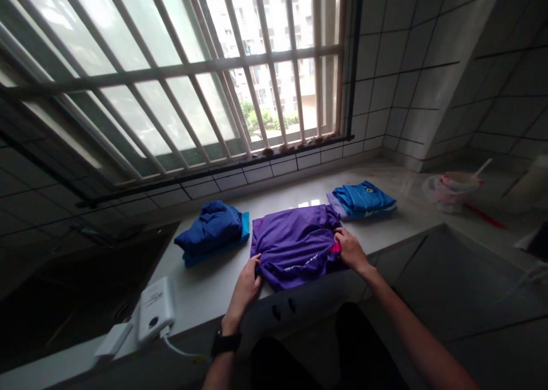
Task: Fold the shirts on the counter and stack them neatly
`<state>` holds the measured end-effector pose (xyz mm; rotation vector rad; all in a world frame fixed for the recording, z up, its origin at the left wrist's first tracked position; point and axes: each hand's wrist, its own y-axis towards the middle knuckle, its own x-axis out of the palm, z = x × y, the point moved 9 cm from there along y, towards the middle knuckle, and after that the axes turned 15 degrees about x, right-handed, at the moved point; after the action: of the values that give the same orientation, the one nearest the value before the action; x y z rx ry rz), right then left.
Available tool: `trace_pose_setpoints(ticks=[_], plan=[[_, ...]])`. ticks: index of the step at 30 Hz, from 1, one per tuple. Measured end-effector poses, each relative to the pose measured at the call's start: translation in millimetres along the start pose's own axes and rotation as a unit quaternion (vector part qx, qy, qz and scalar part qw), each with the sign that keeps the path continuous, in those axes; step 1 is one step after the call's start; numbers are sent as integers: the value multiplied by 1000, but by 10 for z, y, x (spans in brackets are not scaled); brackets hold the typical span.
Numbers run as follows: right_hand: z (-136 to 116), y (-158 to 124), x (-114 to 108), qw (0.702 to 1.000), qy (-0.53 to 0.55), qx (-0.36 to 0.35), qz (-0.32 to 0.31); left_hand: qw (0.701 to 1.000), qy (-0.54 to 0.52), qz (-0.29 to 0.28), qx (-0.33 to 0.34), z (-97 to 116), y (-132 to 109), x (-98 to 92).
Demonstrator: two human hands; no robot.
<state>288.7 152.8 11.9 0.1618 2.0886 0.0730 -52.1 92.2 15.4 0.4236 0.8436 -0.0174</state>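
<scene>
- Head view looks down on a purple sports shirt (295, 247), bunched and lying at the middle of the bench (205, 287), below a barred window (171, 76).
- Left hand (246, 287), at seven o'clock from the shirt, is closed on its near corner, with the fingers curled over the cloth. A black wristwatch (226, 342) sits on that wrist.
- Right hand (351, 250), at four o'clock from the shirt, grips its right edge just beside a small pink patch (336, 247).
- The shirt's long axis seems to run along the bench, though the wide view makes this hard to judge. Both hands touch it, and the left lies nearer the bench's front edge.
- Pale lettering (299, 270) on the shirt is too blurred to read, and no brand is legible.
- A folded blue garment (209, 227) lies at nine o'clock, and a folded blue stack (363, 200) at two o'clock.
- A white power bank (154, 310) with a cable lies at seven o'clock.
</scene>
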Motion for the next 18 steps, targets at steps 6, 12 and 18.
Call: trace_pose_setpoints(ticks=[6,12,18], plan=[[-62,29,-27,1000,-4,-15,15,999,-5,37,-16,0,-70,-140],[204,99,-379,999,-38,-1,7,993,13,99,-56,-17,-218,-238],[460,-223,-712,997,-28,50,43,992,60,112,27,214,-123,-390]])
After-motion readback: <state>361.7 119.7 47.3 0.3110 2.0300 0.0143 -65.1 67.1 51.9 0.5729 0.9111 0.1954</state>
